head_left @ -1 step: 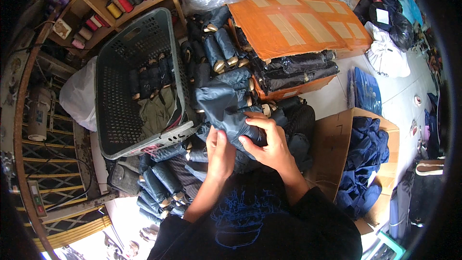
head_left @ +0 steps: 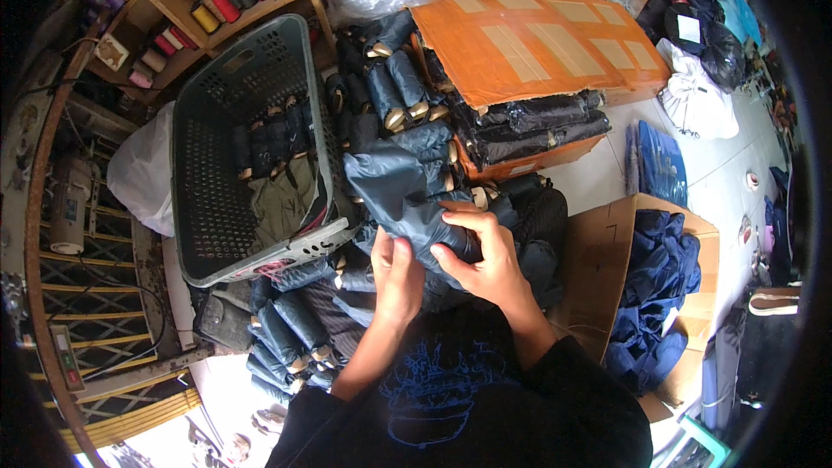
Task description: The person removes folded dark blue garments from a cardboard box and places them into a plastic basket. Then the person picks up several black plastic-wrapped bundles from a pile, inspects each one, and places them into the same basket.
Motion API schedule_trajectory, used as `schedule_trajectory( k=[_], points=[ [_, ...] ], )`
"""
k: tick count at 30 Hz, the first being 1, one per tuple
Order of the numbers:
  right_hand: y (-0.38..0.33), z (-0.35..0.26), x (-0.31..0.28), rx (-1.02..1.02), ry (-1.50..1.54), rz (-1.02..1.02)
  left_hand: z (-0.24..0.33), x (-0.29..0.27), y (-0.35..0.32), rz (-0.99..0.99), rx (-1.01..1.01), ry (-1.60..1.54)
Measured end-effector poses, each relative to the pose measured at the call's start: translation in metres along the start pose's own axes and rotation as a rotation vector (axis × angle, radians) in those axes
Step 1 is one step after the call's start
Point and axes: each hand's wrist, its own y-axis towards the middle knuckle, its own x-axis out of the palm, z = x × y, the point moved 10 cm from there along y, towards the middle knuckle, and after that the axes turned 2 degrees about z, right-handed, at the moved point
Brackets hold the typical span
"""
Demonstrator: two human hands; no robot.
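A shiny blue-grey piece of cloth (head_left: pixel 387 188) is held up in front of me, its loose end spread upward and its lower part bunched. The fingers of my left hand (head_left: pixel 399 282) pinch its lower left edge. My right hand (head_left: pixel 487 258) grips the bunched part on the right, thumb and fingers curled round it. Beneath and around both hands lie several rolled blue-grey cloth bundles (head_left: pixel 290 332) with beige bands at their ends. The cloth hides part of this pile.
A dark green plastic basket (head_left: pixel 195 199) with rolls and olive cloth stands at the left. An orange taped carton (head_left: pixel 477 52) lies behind the pile. To the right is an open cardboard box (head_left: pixel 595 269) holding navy cloth (head_left: pixel 654 260). Thread spools (head_left: pixel 227 7) fill shelves at the back.
The loose upper end of the cloth has shifted slightly to the left and spread wider. Both hands stay in nearly the same place.
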Motion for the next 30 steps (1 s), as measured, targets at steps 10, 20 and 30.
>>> schedule_trajectory(
  k=[10, 20, 30],
  points=[
    [0.009, -0.009, -0.002, -0.111, 0.071, -0.026, -0.002, 0.016, 0.003, -0.142, -0.13, -0.171],
    [-0.006, 0.024, 0.009, 0.215, 0.537, 0.074, 0.003, 0.012, 0.009, -0.242, -0.104, 0.109],
    [-0.012, 0.049, 0.039, 0.4, 0.43, -0.148, -0.003, -0.03, 0.013, 0.189, -0.067, 0.1]
  ],
)
